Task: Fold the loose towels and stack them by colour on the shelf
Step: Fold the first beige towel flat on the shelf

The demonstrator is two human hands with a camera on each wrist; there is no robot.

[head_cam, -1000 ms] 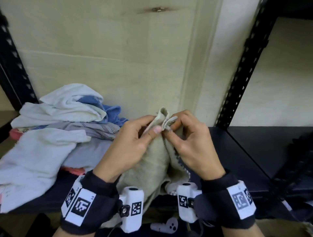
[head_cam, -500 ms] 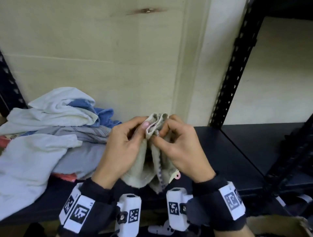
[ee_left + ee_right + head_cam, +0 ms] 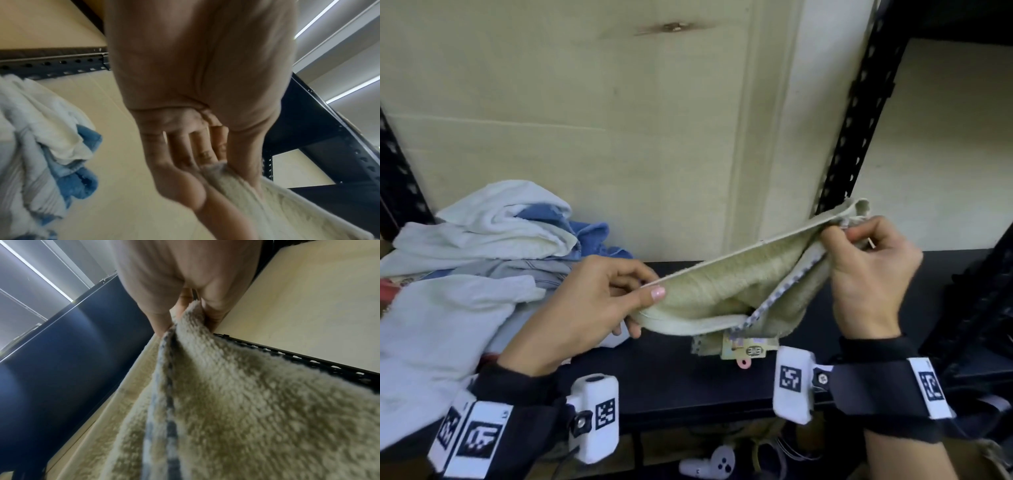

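Storeroom: black slotted steel shelving [image 3: 856, 113], plywood backing [image 3: 585, 120].

the beige towel [image 3: 726, 291] hides its own lower folds and its label's [image 3: 751, 349] print is too small to read. at nine o'clock the towel pile [image 3: 448, 308] runs off the edge. the left hand [image 3: 197, 113] is blurred at its fingertips.

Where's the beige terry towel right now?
In the head view the beige terry towel hangs stretched between the left hand and right hand, above the dark shelf board, right of the loose towel pile.
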